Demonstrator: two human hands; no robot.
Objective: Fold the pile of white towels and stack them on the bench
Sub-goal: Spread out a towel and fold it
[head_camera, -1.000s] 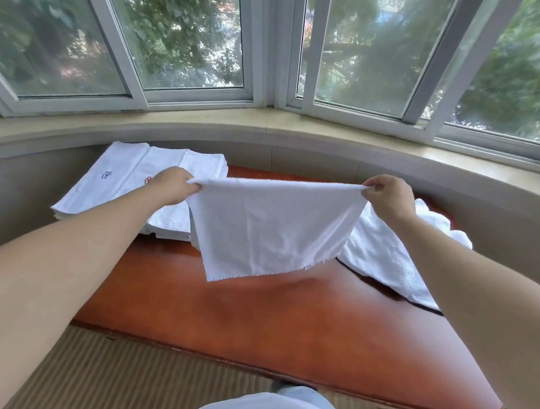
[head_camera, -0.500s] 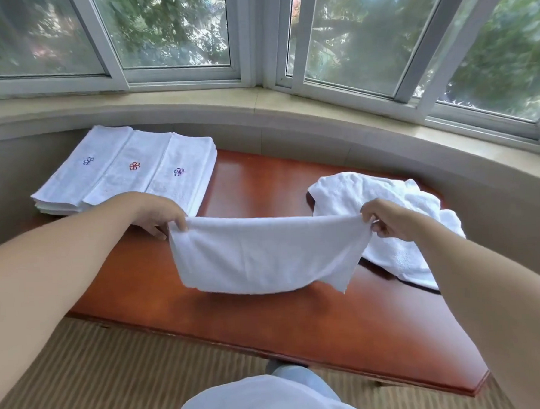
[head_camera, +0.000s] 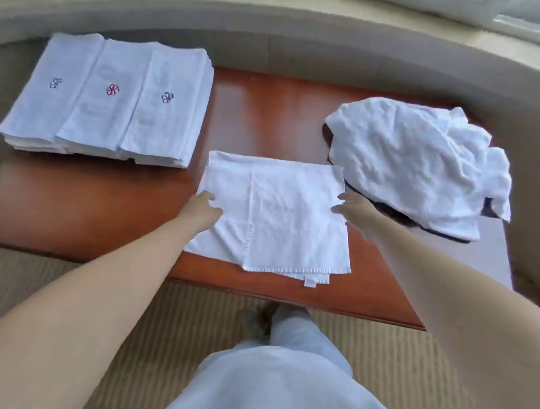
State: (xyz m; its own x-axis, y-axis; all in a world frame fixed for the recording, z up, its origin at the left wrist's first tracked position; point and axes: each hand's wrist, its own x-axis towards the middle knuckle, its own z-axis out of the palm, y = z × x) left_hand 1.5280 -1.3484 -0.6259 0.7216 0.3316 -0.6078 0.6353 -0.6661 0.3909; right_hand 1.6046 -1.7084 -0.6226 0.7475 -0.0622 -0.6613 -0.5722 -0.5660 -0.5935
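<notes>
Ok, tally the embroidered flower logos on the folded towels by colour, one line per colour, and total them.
Blue logos: 2, on the left towel and the right towel.
Red logos: 1, on the middle towel.
Total: 3 logos showing.

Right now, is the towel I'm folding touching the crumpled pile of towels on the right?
Apart. In the head view, a strip of bare bench shows between the half-folded towel and the crumpled pile.
</notes>
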